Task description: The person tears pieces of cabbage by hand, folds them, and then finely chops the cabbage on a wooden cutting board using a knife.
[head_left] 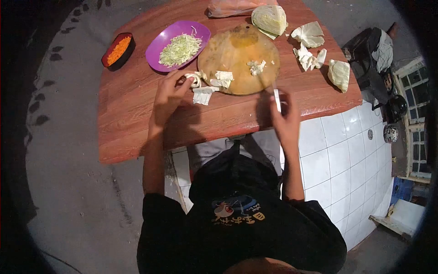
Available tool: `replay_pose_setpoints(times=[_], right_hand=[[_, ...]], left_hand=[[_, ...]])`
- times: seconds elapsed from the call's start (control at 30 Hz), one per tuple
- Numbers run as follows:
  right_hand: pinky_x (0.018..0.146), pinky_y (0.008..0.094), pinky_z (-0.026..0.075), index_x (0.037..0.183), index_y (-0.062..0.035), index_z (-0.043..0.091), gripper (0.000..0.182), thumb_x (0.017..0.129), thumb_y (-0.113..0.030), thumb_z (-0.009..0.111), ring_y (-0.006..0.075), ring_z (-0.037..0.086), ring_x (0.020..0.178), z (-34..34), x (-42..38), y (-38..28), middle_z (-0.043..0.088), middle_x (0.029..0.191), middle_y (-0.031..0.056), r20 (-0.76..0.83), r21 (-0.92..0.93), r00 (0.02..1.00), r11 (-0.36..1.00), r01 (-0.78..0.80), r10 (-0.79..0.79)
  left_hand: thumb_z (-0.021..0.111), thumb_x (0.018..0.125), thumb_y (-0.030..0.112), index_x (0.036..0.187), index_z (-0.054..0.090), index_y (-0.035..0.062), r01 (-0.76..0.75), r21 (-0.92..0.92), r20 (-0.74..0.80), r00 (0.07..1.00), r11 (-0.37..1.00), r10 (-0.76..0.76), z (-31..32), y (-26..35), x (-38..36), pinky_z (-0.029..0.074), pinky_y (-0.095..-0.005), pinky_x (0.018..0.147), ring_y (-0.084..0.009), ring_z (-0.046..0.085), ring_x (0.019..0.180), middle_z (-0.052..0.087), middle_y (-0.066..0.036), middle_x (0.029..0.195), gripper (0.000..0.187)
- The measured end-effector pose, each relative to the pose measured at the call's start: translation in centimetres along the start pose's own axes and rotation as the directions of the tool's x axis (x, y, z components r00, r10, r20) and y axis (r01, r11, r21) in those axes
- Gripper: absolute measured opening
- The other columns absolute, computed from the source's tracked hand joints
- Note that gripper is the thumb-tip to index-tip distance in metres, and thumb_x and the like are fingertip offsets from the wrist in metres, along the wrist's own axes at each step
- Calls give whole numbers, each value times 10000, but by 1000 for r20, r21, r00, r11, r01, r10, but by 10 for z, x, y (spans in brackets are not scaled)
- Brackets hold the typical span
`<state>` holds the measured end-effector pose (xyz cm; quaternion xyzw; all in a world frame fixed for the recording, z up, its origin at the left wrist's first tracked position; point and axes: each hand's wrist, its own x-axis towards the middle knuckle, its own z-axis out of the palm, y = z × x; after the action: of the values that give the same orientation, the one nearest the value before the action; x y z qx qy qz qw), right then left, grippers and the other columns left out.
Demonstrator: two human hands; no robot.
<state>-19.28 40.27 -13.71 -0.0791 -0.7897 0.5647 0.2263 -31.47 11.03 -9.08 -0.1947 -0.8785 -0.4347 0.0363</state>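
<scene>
While by board's [216,64] edge, right hand [287,119] around knife [277,100], left hand [169,93] well apart.

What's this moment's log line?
left hand: at cabbage leaf; right hand: gripping knife; cutting board: cabbage scraps; purple bowl: shredded cabbage

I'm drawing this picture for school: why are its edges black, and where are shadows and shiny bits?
Head view: black round rim, probably from a wide lens; head view: dark shadows on the table beside the left hand and right hand; head view: glare on the white tiles.
</scene>
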Motion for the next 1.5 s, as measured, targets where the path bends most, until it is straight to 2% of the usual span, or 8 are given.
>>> replay_pose_setpoints(times=[0.13, 0.2, 0.57, 0.77, 0.83, 1.07, 1.27, 1.5], right_hand=[[791, 466, 541, 1183, 13, 631, 262, 969, -133, 671, 464, 687, 928, -33, 12, 0, 704, 994, 275, -139, -442, 989, 897, -26, -40], [807, 486, 531, 1187, -5, 636, 272, 942, -113, 682, 461, 671, 954, -36, 19, -8, 695, 1028, 268, -130, -452, 990, 885, -113, 59], [914, 499, 490, 1196, -42, 654, 314, 895, -105, 717, 428, 616, 1058, -18, 32, -11, 632, 1135, 218, -115, -675, 960, 729, 114, -256], [927, 500, 496, 1099, -40, 694, 236, 930, -202, 668, 396, 611, 1059, 74, -7, -60, 646, 1086, 183, 497, -242, 843, 901, 361, -204], [928, 498, 503, 1089, -60, 700, 220, 911, -187, 676, 381, 587, 1094, 113, -17, -41, 641, 1116, 158, 463, -303, 804, 786, 539, -373], [960, 482, 491, 1161, -31, 675, 305, 862, -91, 683, 392, 565, 1092, 111, 2, -47, 633, 1132, 151, 412, -147, 806, 843, 518, -424], [913, 496, 495, 1130, -27, 682, 280, 854, -72, 692, 416, 591, 1027, 106, 32, -39, 633, 1075, 199, 344, -539, 881, 699, 469, -325], [902, 492, 503, 1178, -45, 663, 313, 866, -42, 678, 420, 606, 1044, 135, 18, -48, 625, 1099, 194, 503, -51, 757, 859, 509, -418]], left_hand=[[696, 985, 144, 1097, 714, -65, 272, -65, -30, 961, 960, -274, -15, 6, -11, 544, -273, 729, -131, 720, 841, 754, -115, 966, 239], [702, 982, 146, 1096, 715, -62, 264, -108, -37, 962, 959, -269, -14, -3, -13, 547, -262, 722, -123, 722, 829, 755, -103, 936, 237], [675, 988, 102, 1158, 712, -52, 154, -283, -206, 954, 947, -217, 9, -50, -28, 564, -258, 780, -140, 732, 912, 755, -106, 962, 232], [666, 994, 106, 1166, 708, -41, 210, -389, -236, 918, 897, -318, 10, -66, -42, 545, -258, 788, -125, 701, 902, 743, -84, 982, 230], [667, 1003, 143, 1171, 692, -43, 277, -446, -189, 900, 851, -392, 8, -57, -47, 522, -249, 786, -100, 667, 896, 729, -61, 979, 252], [683, 1009, 251, 1171, 686, -27, 411, -445, -196, 822, 796, -534, -2, -44, -66, 497, -236, 754, -83, 620, 820, 710, -31, 959, 322], [663, 1002, 273, 1197, 670, 17, 231, -671, -221, 844, 704, -488, 9, -69, -68, 469, -241, 746, -79, 605, 815, 675, -6, 906, 322], [693, 995, 228, 1188, 636, 25, 102, -648, -409, 790, 755, -457, 14, -75, -78, 492, -229, 711, -67, 597, 805, 665, -9, 910, 286]])
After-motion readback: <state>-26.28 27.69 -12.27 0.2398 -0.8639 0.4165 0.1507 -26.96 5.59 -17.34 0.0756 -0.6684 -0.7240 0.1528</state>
